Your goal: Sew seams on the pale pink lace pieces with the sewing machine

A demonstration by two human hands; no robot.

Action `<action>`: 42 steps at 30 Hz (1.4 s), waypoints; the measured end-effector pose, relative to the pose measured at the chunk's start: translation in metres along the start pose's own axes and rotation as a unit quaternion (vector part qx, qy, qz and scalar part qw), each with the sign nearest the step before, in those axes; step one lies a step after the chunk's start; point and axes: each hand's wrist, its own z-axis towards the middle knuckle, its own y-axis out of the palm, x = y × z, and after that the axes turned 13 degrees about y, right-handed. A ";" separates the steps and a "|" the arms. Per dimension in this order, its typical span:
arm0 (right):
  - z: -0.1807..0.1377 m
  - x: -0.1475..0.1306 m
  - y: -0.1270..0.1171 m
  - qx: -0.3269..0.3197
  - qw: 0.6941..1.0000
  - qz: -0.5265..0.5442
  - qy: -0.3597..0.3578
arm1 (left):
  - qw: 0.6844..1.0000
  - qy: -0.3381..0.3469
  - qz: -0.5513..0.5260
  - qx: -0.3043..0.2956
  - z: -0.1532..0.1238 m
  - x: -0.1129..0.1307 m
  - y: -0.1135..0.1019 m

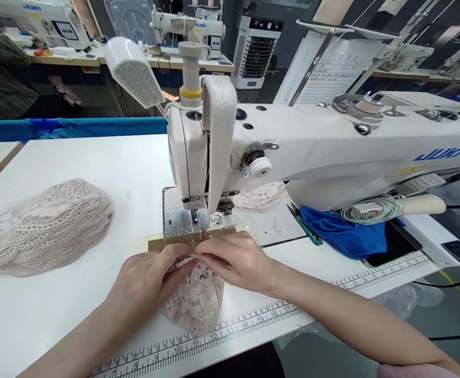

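Observation:
Pinched between the fingertips of both hands is the top edge of a pale pink lace piece. It hangs down over the table's front part, across the printed ruler. My left hand grips it from the left, thumb and forefinger closed. My right hand closes on the same edge from the right, its fingertips almost meeting the left ones. Just beyond the fingers stand the presser foot and needle area of a white sewing machine. The exact fold of lace inside the fingers is hidden.
A heap of lace pieces lies at the left on the white table. More lace sits behind the needle area. To the right are thread snips, blue cloth and a phone. A lamp overhangs the machine head.

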 end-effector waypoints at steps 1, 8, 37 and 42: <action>0.000 0.000 -0.002 0.010 0.999 -0.040 -0.031 | 1.000 -0.018 -0.018 -0.009 0.000 0.001 0.000; 0.000 -0.003 -0.016 0.012 0.954 -0.165 -0.249 | 0.998 0.021 -0.062 -0.003 0.002 0.009 -0.005; 0.017 0.019 0.003 -0.135 0.950 -0.197 0.200 | 0.966 0.091 0.230 -0.075 0.008 0.015 0.011; 0.006 0.016 -0.003 -0.108 0.940 -0.317 0.073 | 0.974 0.080 0.200 -0.071 0.012 0.011 0.014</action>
